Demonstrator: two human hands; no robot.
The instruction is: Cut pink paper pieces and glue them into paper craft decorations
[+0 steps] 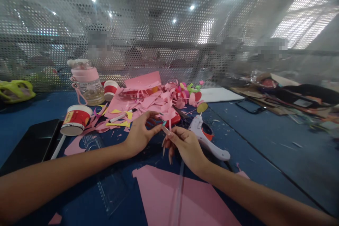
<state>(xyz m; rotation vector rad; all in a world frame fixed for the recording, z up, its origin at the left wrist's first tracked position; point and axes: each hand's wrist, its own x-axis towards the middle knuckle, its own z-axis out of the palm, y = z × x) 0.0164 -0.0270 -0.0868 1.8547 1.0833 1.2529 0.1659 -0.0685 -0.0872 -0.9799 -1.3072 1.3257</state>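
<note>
My left hand is curled, with thumb and fingertips brought up against those of my right hand. Between the fingertips a narrow pink paper strip stands upright, pinched by the right thumb and fingers; the exact grip of the left fingertips is partly hidden. Beside the right hand lies a white glue gun, its nozzle pointing away. Below both hands a large pink paper sheet lies flat, crossed by a pale translucent strip. Behind them rises a heap of pink paper scraps.
Left are two red-and-white paper cups, a pink-lidded bottle and a black flat object. A clear plastic ruler lies near the left forearm. Further right sits a phone-like frame. A perforated metal screen stands behind.
</note>
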